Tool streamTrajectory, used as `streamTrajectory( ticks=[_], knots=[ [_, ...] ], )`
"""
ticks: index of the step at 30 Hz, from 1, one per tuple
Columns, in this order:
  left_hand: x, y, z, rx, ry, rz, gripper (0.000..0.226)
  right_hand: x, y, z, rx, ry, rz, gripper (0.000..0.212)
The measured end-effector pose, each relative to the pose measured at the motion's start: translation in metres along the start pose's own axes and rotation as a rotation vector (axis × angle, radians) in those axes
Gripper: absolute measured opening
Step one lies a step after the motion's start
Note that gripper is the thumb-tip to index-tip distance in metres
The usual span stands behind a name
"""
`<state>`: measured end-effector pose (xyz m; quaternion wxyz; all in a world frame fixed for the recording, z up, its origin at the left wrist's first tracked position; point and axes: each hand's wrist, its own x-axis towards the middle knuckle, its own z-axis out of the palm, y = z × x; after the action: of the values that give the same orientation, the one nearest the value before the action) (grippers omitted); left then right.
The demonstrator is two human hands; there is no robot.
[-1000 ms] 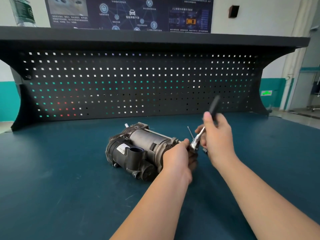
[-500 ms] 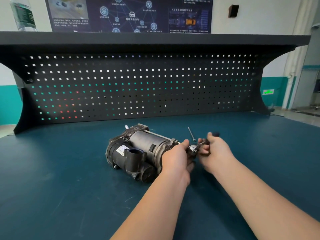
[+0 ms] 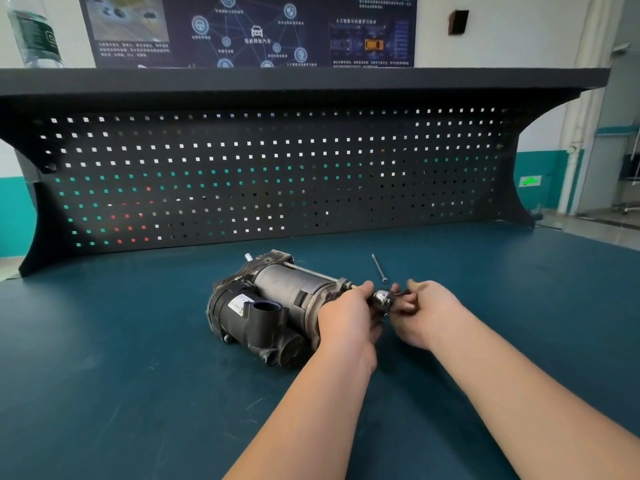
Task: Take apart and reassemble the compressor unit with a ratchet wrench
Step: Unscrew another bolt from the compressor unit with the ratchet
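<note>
Left hand (image 3: 349, 315) grips compressor (image 3: 273, 306) end; right hand (image 3: 427, 311) fingers grip ratchet wrench (image 3: 382, 298).

Your bench (image 3: 138, 358): dark teal top | compressor (image 3: 273, 306) lies on its side near the middle | one long bolt (image 3: 378, 268) lies loose just behind your hands | black pegboard (image 3: 263, 174) stands along the back edge

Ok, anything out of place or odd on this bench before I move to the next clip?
Only one thing: a long bolt lies loose on the table behind the hands, apart from the compressor. That fits disassembly. The left hand steadies the unit's end while the right hand holds the ratchet wrench there. No damage or spill shows.
</note>
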<state>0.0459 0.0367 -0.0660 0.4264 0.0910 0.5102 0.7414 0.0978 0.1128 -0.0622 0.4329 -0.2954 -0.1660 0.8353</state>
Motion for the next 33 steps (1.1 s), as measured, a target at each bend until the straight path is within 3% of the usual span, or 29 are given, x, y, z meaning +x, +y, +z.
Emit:
streamTrajectory(
  ticks=[2, 6, 8, 9, 11, 12, 15, 17, 19, 23, 25, 27, 31, 33],
  knots=[
    [0.000, -0.001, 0.000, -0.001, 0.023, 0.008, 0.018, -0.001, 0.001, 0.002, -0.060, -0.061, -0.091, 0.027],
    [-0.003, -0.002, 0.001, 0.006, 0.004, -0.010, 0.015, -0.019, -0.002, 0.007, -0.854, -0.439, -1.001, 0.011],
    [-0.002, -0.001, 0.001, -0.005, -0.020, -0.015, 0.014, -0.024, 0.001, 0.004, -1.086, -0.615, -1.207, 0.004],
    [-0.002, -0.001, 0.000, -0.014, -0.028, -0.017, 0.013, -0.024, 0.002, 0.004, -1.089, -0.599, -1.231, 0.004],
    [-0.001, 0.000, 0.000, -0.026, -0.038, -0.022, 0.012, -0.019, 0.001, 0.006, -0.943, -0.439, -1.115, 0.010],
    [-0.001, 0.001, 0.000, -0.026, -0.040, -0.026, 0.013, -0.015, -0.002, 0.006, -0.810, -0.340, -0.956, 0.014],
    [-0.002, 0.001, 0.000, -0.037, -0.037, -0.034, 0.012, -0.003, -0.008, 0.004, -0.303, -0.115, -0.240, 0.026],
    [-0.003, 0.001, 0.000, -0.046, -0.033, -0.029, 0.010, 0.001, -0.006, 0.001, -0.131, -0.098, -0.059, 0.028],
    [-0.004, -0.001, 0.000, -0.036, -0.020, -0.015, 0.011, 0.000, -0.007, 0.003, -0.210, -0.162, -0.189, 0.026],
    [-0.004, -0.004, 0.002, -0.013, -0.003, 0.018, 0.015, -0.018, -0.005, 0.005, -0.802, -0.452, -0.962, 0.015],
    [-0.003, -0.004, 0.001, -0.003, 0.001, 0.022, 0.016, -0.022, -0.001, 0.002, -0.937, -0.522, -1.130, 0.014],
    [-0.003, -0.005, 0.000, 0.008, -0.002, 0.020, 0.018, -0.019, -0.002, 0.003, -0.897, -0.403, -1.050, 0.015],
    [-0.004, -0.004, 0.000, 0.012, -0.003, 0.011, 0.018, 0.000, -0.007, 0.002, -0.376, -0.130, -0.281, 0.024],
    [-0.003, -0.002, 0.001, -0.001, -0.009, -0.002, 0.018, 0.003, -0.006, 0.002, -0.289, -0.094, -0.149, 0.026]
  ],
)
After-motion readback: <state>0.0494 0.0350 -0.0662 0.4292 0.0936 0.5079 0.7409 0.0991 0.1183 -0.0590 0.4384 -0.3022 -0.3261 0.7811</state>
